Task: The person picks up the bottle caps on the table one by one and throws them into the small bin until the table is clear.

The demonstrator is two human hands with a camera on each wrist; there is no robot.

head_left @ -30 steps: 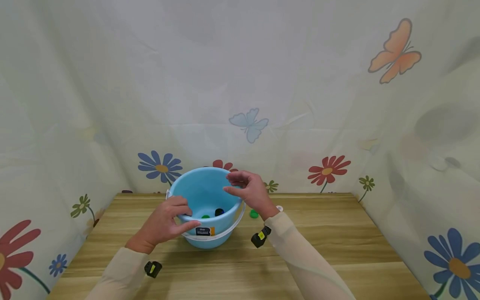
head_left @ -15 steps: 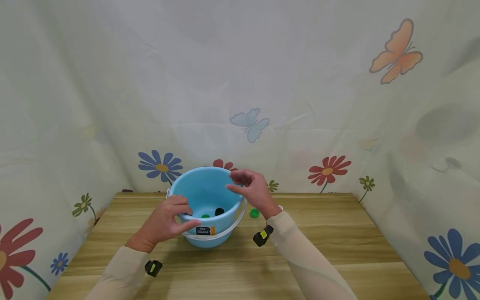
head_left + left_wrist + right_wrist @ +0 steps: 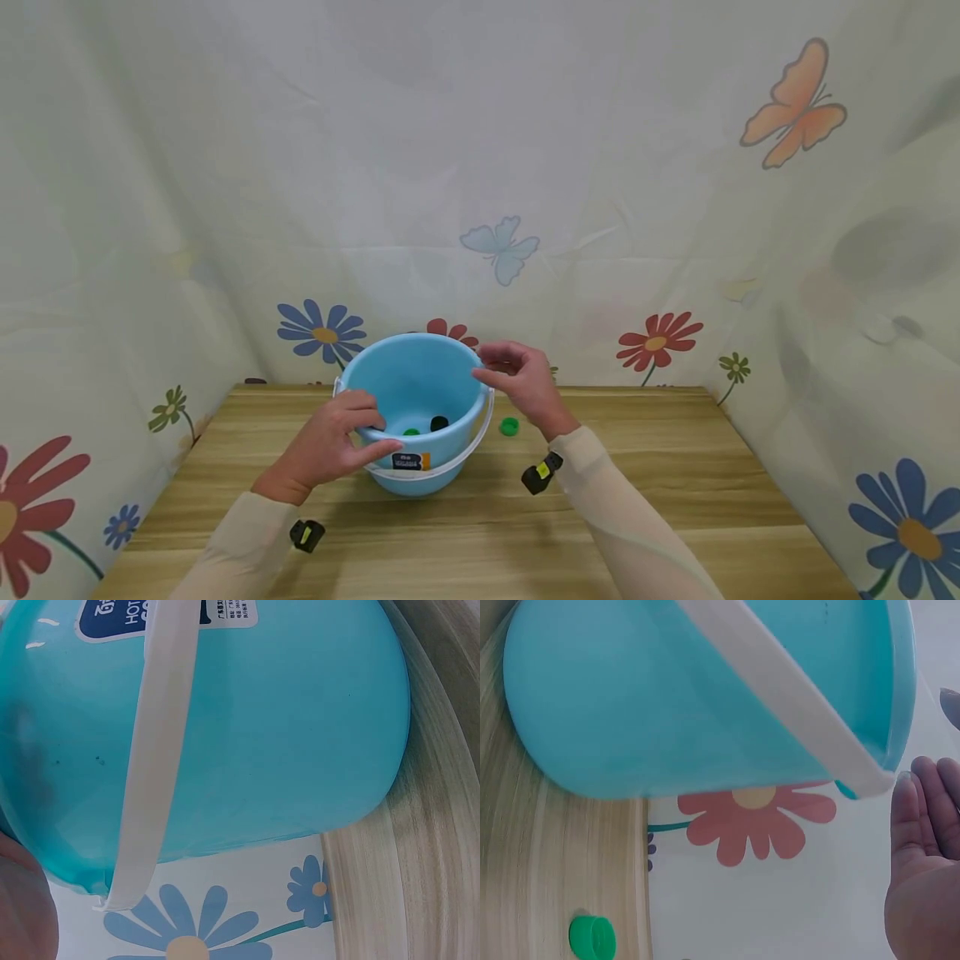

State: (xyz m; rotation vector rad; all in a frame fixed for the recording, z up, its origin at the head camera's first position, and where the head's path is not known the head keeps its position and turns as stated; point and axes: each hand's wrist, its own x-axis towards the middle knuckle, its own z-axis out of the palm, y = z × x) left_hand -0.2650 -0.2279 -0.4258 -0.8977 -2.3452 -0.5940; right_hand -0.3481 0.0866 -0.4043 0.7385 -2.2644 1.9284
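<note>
A light blue plastic bucket (image 3: 446, 452) stands upright on the table, its white handle (image 3: 478, 444) hanging down in front. My left hand (image 3: 330, 443) grips the bucket's near left rim, fingers over the inside and thumb along the outer wall. Just off the right rim, my right hand (image 3: 531, 387) hovers with loosely bent fingers and thumb apart, holding nothing. Inside on the bottom lie a black cap (image 3: 438, 423) and a green one, partly hidden by the near wall. Another green bottle cap (image 3: 592, 937) lies on the table right of the bucket, below my right hand.
The wood-grain table (image 3: 637, 483) reaches back to a pale curtain (image 3: 600, 208) printed with flowers and butterflies, which closes in the sides as well. A small black wrist camera sits at each sleeve cuff.
My right hand has moved right, from over the bucket's right rim to just outside it. The left hand and bucket have stayed in place.
</note>
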